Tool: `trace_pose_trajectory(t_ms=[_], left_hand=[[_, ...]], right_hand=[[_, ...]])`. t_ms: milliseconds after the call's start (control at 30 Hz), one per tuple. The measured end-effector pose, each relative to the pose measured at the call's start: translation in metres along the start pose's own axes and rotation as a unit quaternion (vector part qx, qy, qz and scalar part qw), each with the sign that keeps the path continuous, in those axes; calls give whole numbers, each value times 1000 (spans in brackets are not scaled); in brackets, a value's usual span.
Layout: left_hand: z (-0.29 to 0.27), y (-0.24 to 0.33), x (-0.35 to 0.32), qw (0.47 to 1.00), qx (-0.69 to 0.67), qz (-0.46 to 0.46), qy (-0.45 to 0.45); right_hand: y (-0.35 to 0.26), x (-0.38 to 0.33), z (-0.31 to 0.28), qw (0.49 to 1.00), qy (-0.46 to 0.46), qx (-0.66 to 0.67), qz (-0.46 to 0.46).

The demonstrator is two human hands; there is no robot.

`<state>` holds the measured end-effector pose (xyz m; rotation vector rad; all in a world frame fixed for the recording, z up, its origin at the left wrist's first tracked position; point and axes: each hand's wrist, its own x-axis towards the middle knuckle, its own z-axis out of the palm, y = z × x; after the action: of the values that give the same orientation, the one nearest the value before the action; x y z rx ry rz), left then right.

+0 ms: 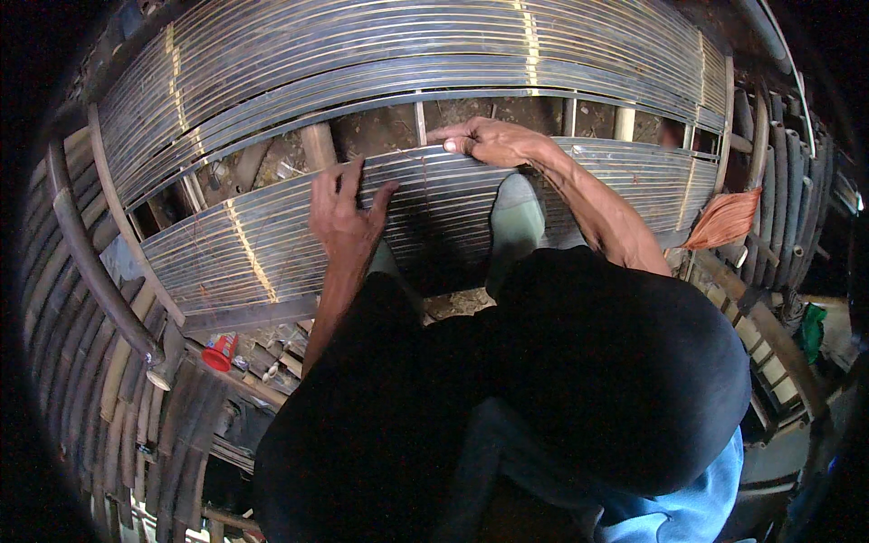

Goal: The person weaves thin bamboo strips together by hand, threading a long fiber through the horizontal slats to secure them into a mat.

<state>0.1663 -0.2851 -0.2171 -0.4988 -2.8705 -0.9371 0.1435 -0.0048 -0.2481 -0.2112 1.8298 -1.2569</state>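
A wide framed panel of thin dark slats with pale binding rows lies across my front, split by a gap into a far slatted section (362, 59) and a near slatted section (597, 185). My left hand (348, 208) rests at the far edge of the near section, fingers spread and thumb apart. To its right, my right hand (498, 145) pinches the edge slat (407, 152) of that section, thumb on the near side and fingers stretched along the far side. Crossbars (318, 147) and brownish ground show through the gap.
My sock-covered foot (518, 213) stands on the near section. An orange-red bundle of strands (724, 220) hangs at the right frame end. Dark bamboo poles (100, 344) are stacked left, more poles (789, 195) at right. A red cup-shaped object (220, 351) lies lower left.
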Motion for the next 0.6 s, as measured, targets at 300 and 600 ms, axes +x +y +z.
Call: trace_pose_trajectory(t_ms=[300, 600], left_hand=[[25, -26, 2, 993, -104, 61, 15], [13, -18, 20, 985, 23, 34, -165]], right_hand=[[-3, -1, 0, 1000, 10, 1, 10], [-6, 1, -2, 1000, 14, -27, 9]])
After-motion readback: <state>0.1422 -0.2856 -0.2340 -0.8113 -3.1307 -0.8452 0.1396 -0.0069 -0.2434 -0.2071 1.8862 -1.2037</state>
